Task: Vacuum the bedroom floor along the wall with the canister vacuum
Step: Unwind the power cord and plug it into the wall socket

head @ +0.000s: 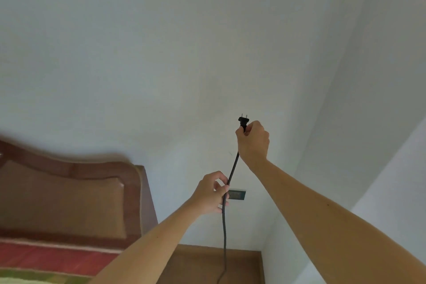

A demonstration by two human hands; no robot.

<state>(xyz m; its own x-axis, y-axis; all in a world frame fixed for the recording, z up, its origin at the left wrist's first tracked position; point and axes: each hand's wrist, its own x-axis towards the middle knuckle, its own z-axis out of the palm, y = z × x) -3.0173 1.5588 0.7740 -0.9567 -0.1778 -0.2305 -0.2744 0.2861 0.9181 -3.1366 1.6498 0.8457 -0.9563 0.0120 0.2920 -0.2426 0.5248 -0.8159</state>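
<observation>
Black two-prong plug gripped by right hand | left hand pinches black cord | plug-in step | next: prongs into wall socket

Matt black cord; glossy wooden headboard

Plug above socket, right of headboard

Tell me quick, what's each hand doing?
Left hand: closed round the cord.
Right hand: closed on the plug, prongs bare.
</observation>
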